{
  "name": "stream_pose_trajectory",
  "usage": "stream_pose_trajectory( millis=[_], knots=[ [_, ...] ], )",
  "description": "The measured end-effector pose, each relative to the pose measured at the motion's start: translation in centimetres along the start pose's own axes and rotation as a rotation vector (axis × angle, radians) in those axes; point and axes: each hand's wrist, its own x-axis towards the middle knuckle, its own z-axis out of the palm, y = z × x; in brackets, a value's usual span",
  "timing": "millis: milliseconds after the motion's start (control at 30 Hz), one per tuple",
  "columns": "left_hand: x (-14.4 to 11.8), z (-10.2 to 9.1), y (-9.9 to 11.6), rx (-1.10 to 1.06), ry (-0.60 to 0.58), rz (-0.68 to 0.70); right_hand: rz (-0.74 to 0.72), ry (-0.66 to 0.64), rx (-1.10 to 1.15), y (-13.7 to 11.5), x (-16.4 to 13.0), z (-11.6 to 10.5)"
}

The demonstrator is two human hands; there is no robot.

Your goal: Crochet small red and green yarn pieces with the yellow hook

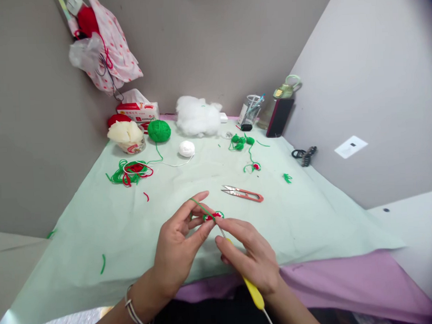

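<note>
A small crochet piece point(215, 215) in red, white and green is pinched between the thumb and fingers of my left hand point(178, 237). Green yarn runs over the raised left index finger down to the piece. My right hand point(252, 251) is closed around a crochet hook point(255, 296) with a yellow handle; its metal shaft points up to the piece, and the tip is hidden at the stitches. Just beyond my hands lie orange-handled thread snips point(243, 193), blades to the left.
Toward the back are a green yarn ball point(159, 131), a white yarn ball point(187, 148), white stuffing point(198, 116), a tissue box point(138, 110), a clear cup point(252, 110) and a phone point(280, 117). Tangled yarn point(130, 172) lies left; small green crochet pieces point(241, 142) lie right.
</note>
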Motion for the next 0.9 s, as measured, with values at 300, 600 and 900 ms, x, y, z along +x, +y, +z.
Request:
stream_pose_trajectory(
  millis=[300,600,900],
  knots=[
    [0.0,0.3,0.7,-0.035,-0.042,-0.107,0.034,0.183,0.099,-0.4,1.1,-0.2],
    [-0.6,0.7,-0.2,-0.018,0.037,-0.071,0.200,0.309,0.157,-1.7,0.0,1.9],
    [0.4,0.2,1.4,-0.304,-0.196,-0.347,0.118,0.253,0.199,-0.4,0.0,1.0]
  ],
)
